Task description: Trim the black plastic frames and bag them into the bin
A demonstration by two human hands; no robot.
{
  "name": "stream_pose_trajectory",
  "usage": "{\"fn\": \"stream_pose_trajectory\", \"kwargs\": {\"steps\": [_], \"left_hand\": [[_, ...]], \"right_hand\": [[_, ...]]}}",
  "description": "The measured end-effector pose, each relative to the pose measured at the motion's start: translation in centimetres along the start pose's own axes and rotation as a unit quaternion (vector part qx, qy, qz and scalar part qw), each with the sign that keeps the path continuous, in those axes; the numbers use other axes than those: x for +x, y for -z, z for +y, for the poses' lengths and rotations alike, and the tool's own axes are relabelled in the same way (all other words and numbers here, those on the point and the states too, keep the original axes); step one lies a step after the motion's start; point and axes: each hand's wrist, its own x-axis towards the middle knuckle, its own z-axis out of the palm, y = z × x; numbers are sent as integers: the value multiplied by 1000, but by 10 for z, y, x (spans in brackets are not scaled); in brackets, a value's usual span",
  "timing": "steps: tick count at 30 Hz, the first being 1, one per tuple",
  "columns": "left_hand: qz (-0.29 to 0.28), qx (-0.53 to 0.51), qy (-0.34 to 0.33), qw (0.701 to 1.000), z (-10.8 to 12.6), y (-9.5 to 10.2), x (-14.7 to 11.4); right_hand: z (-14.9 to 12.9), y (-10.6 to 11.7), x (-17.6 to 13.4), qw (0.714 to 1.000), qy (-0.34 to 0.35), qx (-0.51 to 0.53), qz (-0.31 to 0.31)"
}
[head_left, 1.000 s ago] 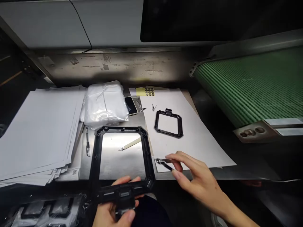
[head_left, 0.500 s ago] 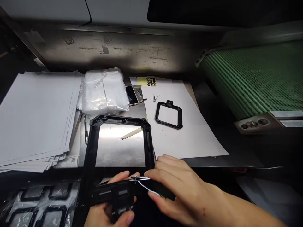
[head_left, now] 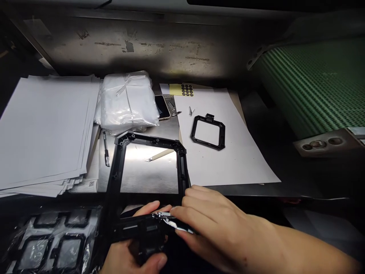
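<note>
A factory workstation is indicated by the green conveyor belt [head_left: 322, 87], the metal bench [head_left: 169, 129] and the scuffed metal back panel [head_left: 162, 55]; clear bags [head_left: 128, 101] are bundled, and black frames [head_left: 71, 236] are covered in clear plastic.

A black, open-centered frame [head_left: 183, 167] with angled corners is held aloft, silver nail clippers [head_left: 174, 222] at its near bar.

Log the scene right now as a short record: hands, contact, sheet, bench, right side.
Left hand: grips large frame at its near side
Right hand: holds clipper
Contact: clipper head at the large frame's near side; touching or not, cannot tell
Sheet: small frame, second clipper
Bench: knife, pen, phone, bag bundle, paper stack
Right side: green belt
</note>
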Motion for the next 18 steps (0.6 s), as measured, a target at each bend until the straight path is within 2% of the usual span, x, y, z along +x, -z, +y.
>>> {"fn": "stream_pose_trajectory", "kwargs": {"steps": [3, 7, 11, 15, 18], "left_hand": [[-6, -51, 29, 998, 1, -4, -2], [-47, -104, 48, 992, 3, -7, -3], [-66, -86, 20, 994, 6, -9, -3], [-56, -85, 33, 994, 8, -9, -2], [-37, -61, 40, 997, 6, -8, -2]], "right_hand": [[1, -3, -1, 999, -6, 40, 2], [5, -7, -3, 978, -95, 181, 34], [6, -3, -7, 962, -158, 217, 45], [4, 6, -12, 968, -136, 189, 88], [1, 7, -13, 983, -80, 159, 45]]}}
